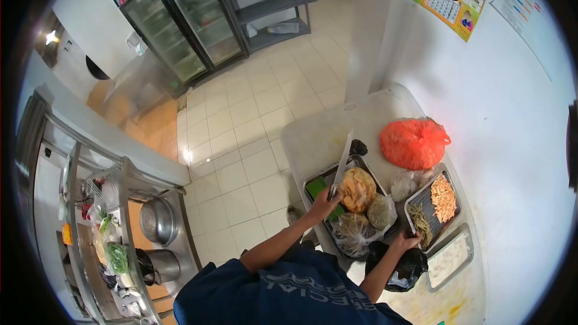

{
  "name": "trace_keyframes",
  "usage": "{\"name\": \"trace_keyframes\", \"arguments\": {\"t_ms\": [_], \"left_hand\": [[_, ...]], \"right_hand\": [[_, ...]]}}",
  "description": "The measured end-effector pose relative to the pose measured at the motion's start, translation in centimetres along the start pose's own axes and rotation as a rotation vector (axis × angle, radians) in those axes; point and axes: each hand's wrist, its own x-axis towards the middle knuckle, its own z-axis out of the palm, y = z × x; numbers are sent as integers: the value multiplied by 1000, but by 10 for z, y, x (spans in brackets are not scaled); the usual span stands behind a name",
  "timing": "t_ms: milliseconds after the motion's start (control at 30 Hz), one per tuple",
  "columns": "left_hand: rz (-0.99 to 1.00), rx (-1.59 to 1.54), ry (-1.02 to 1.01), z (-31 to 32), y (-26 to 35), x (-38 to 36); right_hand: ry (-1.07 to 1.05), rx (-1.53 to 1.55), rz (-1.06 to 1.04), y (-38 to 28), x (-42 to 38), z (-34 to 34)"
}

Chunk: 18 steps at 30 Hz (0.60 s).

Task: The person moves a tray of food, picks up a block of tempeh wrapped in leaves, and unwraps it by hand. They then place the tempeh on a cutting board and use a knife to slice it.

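Note:
My left hand [324,206] is closed round the handle of a long knife [344,162], its blade pointing away from me. Beneath it lies a dark tray [390,232] with plastic bags of food: a yellowish bag [358,189], a pale-green bag [381,212] and a clear bag [354,235]. A green block-like thing [315,189] is at that tray's left side. My right hand [407,243] has its fingers at the near corner of a metal tray [435,195] bearing orange carrot sticks [444,200] and cut green beans [419,224]. A black plastic bag [397,268] sits below that hand.
A red plastic bag [414,143] and a clear bag [403,186] stand by the wall on the white table [313,129]. A lidded container [450,260] lies nearer. To the left are a metal rack with pots [158,221]; farther off, a glass-door fridge [201,15] and grey shelves [271,9].

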Motion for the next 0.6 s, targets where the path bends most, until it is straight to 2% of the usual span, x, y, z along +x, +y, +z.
{"name": "trace_keyframes", "arguments": {"t_ms": [33,100,267,333,467,600], "left_hand": [[-4,-13,16,0,-1,-1],[-11,-18,30,-2,-3,-1],[-34,-72,49,-5,-4,-1],[-39,-7,45,-8,-9,0],[-37,-51,55,-8,-11,-2],[-67,-75,53,-7,-13,-1]], "right_hand": [[-5,-3,1,-2,7,-9],[-160,-73,-15,-5,8,-20],[-96,-98,38,-11,-1,-20],[-198,-97,68,-11,-4,-21],[-145,-93,60,-10,-22,-2],[-159,-75,84,-9,-92,53]]}}
